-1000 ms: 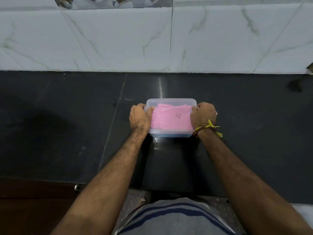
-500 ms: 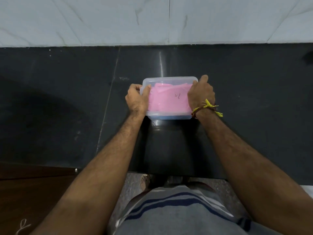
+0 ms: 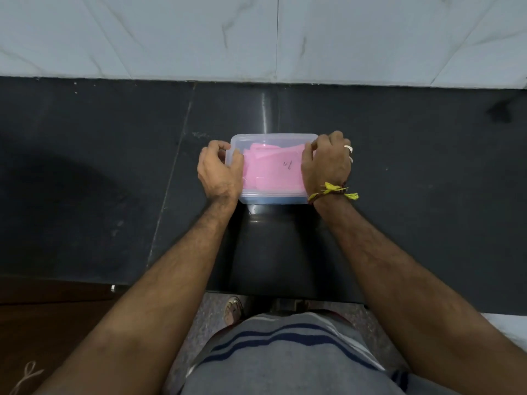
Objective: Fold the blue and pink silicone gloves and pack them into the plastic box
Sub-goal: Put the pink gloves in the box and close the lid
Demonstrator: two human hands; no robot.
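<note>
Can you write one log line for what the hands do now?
left hand: grips plastic box | right hand: grips box | pink glove: inside

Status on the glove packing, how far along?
Nearly done. Pink glove lies folded in the box, over blue showing at the near edge. Left hand and right hand grip the box ends. Whether a lid is on, I cannot tell.

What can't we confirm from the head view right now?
- Blue glove: only a blue strip shows through the plastic box wall, under the pink glove; its fold is hidden.
- Lid seal: left hand and right hand cover both ends.
- Marking on top: too small to read.
</note>
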